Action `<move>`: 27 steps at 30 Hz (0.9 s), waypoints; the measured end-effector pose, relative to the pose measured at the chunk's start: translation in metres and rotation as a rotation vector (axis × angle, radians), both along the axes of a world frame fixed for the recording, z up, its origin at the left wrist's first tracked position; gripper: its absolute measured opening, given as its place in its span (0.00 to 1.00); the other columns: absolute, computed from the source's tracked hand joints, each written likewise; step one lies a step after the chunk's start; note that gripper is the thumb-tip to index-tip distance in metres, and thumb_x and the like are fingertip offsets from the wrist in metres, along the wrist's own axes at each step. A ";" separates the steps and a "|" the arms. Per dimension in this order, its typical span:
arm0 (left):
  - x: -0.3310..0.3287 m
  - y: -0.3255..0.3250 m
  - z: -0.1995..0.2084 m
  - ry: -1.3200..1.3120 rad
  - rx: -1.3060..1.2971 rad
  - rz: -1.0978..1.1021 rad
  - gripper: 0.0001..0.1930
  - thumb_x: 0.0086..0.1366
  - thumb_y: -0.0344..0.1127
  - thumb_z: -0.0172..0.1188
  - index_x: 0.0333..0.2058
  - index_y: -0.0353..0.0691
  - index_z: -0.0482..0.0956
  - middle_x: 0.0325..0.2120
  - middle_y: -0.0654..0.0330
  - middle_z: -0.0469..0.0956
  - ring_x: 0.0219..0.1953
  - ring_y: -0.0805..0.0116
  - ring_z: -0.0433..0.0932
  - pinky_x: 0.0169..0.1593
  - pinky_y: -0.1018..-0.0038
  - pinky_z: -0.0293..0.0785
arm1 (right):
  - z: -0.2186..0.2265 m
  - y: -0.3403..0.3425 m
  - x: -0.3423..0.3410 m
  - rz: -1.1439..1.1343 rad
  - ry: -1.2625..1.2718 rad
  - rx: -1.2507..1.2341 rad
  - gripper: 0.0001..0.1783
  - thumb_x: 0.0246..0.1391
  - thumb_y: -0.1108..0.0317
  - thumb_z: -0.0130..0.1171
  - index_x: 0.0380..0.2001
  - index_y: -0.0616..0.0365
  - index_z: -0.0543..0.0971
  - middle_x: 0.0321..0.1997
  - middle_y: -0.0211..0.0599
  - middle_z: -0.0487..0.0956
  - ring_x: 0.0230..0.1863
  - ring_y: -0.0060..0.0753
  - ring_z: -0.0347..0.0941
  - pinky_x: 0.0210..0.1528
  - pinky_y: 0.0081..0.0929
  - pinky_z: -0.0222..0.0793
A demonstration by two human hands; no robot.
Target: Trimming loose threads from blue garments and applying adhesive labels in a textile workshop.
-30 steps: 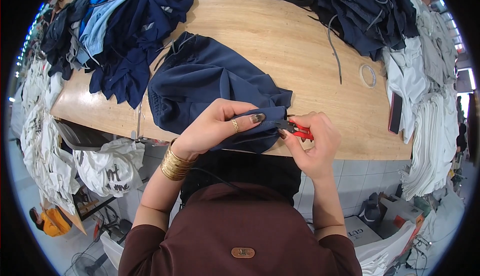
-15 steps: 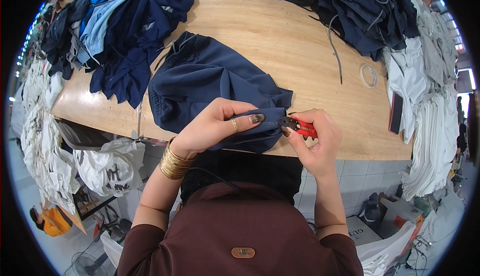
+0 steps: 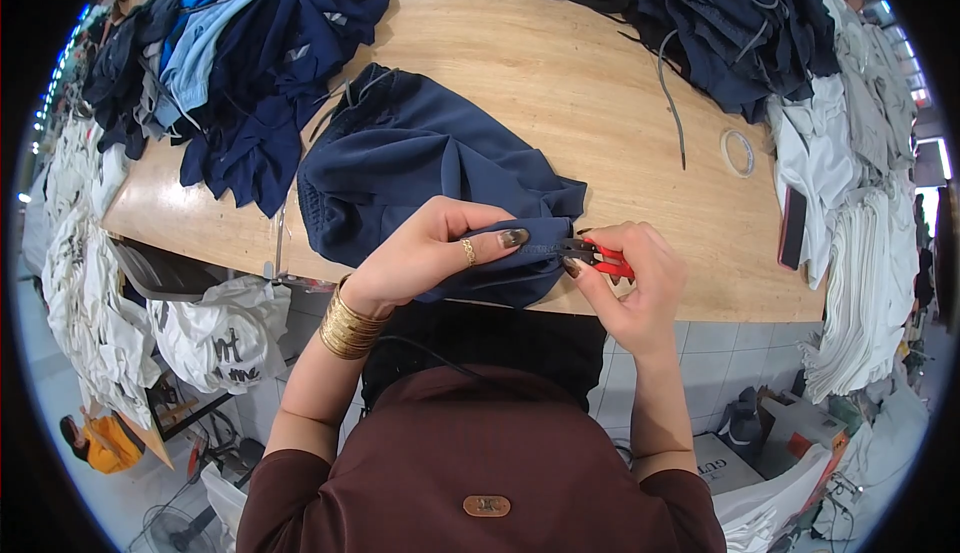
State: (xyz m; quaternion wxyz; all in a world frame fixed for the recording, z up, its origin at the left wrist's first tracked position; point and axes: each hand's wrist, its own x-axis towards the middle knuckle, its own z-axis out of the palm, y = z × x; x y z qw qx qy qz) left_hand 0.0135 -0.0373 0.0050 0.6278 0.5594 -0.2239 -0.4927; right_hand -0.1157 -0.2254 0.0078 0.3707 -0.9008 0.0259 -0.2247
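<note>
Navy drawstring shorts (image 3: 430, 153) lie on the wooden table (image 3: 600, 83), with the gathered elastic waistband to the left and grey cord ends at the top. My left hand (image 3: 445, 250) pinches the near leg hem, thumb on top and the other fingers hidden under the cloth. Small thread snips (image 3: 612, 261) with red handles and dark blades are gripped in my right hand (image 3: 640, 278). Their tips touch the edge of the hem, just right of my left thumb. Whether the blades are closed on a thread is too small to tell.
Dark and light blue garments (image 3: 250, 63) are heaped at the far left, and navy ones with cords (image 3: 720, 23) at the far right. A tape roll (image 3: 737, 153) and a dark flat phone-like object (image 3: 792, 228) lie right, beside stacked white garments (image 3: 855, 293).
My right hand and the snips have shifted very slightly at the hem edge. The left hand and the shorts stay in place.
</note>
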 end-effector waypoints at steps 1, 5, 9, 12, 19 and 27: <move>0.000 0.000 0.000 -0.008 0.000 0.004 0.10 0.65 0.31 0.53 0.39 0.29 0.78 0.29 0.71 0.76 0.32 0.87 0.67 0.38 0.87 0.65 | 0.000 0.000 0.000 0.000 0.000 0.001 0.12 0.37 0.68 0.67 0.27 0.56 0.76 0.23 0.32 0.76 0.23 0.34 0.69 0.24 0.26 0.62; -0.001 0.001 -0.001 -0.011 0.003 -0.001 0.10 0.65 0.31 0.54 0.39 0.29 0.78 0.29 0.71 0.75 0.32 0.87 0.67 0.38 0.87 0.65 | -0.003 0.001 0.000 -0.003 -0.023 -0.015 0.12 0.37 0.68 0.67 0.28 0.56 0.76 0.23 0.32 0.76 0.23 0.34 0.69 0.24 0.26 0.62; -0.002 0.001 -0.002 -0.014 0.000 0.001 0.10 0.65 0.31 0.54 0.39 0.29 0.78 0.29 0.71 0.75 0.32 0.87 0.67 0.37 0.87 0.65 | -0.004 0.002 0.000 0.008 -0.021 0.000 0.12 0.37 0.68 0.67 0.28 0.56 0.76 0.23 0.32 0.76 0.23 0.34 0.69 0.24 0.26 0.62; -0.002 0.001 -0.002 -0.016 0.007 0.001 0.10 0.65 0.31 0.54 0.39 0.29 0.78 0.29 0.71 0.75 0.32 0.87 0.66 0.37 0.87 0.65 | -0.004 0.003 0.000 0.000 -0.023 0.033 0.12 0.38 0.68 0.67 0.27 0.56 0.76 0.23 0.32 0.76 0.23 0.34 0.69 0.24 0.26 0.62; -0.002 0.002 -0.003 -0.010 -0.013 0.012 0.10 0.65 0.30 0.54 0.39 0.29 0.77 0.29 0.71 0.75 0.32 0.87 0.66 0.37 0.87 0.65 | -0.002 0.002 -0.002 -0.025 -0.003 0.032 0.11 0.38 0.69 0.67 0.27 0.56 0.76 0.22 0.32 0.76 0.23 0.33 0.70 0.24 0.25 0.63; -0.002 0.001 -0.003 0.005 -0.015 0.011 0.10 0.65 0.30 0.54 0.40 0.29 0.77 0.30 0.71 0.76 0.33 0.87 0.67 0.38 0.87 0.65 | -0.002 0.003 -0.001 -0.006 0.002 0.039 0.10 0.39 0.68 0.67 0.26 0.55 0.77 0.22 0.31 0.76 0.23 0.34 0.70 0.24 0.25 0.63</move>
